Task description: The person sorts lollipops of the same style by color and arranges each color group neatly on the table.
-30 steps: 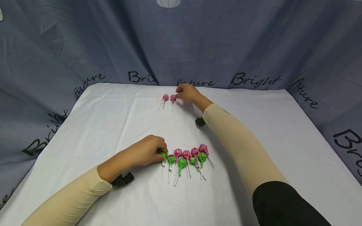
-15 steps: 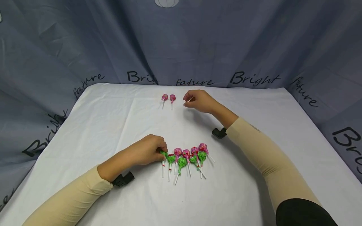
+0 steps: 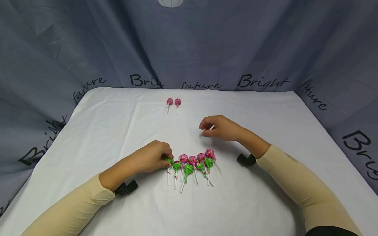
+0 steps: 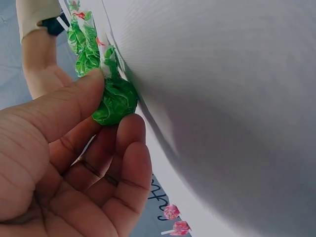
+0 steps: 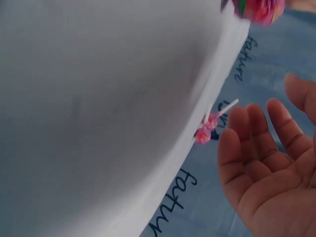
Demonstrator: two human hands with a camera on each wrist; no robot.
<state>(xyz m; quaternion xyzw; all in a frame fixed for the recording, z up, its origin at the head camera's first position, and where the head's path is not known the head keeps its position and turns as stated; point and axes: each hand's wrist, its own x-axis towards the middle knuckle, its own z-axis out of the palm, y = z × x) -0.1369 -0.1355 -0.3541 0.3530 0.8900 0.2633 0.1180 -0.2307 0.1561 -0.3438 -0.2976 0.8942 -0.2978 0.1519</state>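
Observation:
My left hand (image 3: 151,158) pinches the head of a green-wrapped lollipop (image 4: 117,101) between thumb and fingers, at the left end of a cluster on the cloth. Beside it lie several other green lollipops (image 3: 188,169), sticks pointing toward me, and several pink lollipops (image 3: 183,158) set slightly behind them. Over the cloth, behind and right of that cluster, my right hand (image 3: 223,128) hovers with relaxed, half-bent fingers and holds nothing. In the right wrist view its palm and spread fingers (image 5: 284,131) show plainly.
Two pink lollipops (image 3: 178,102) lie side by side near the far edge of the white-covered table (image 3: 118,127). A grey-blue curtain (image 3: 189,46) with printed words hangs behind. Each wrist wears a black camera (image 3: 126,188).
My right hand has moved away from the two far pink lollipops, back toward me and to the right. The left hand keeps its pinch on the green lollipop.

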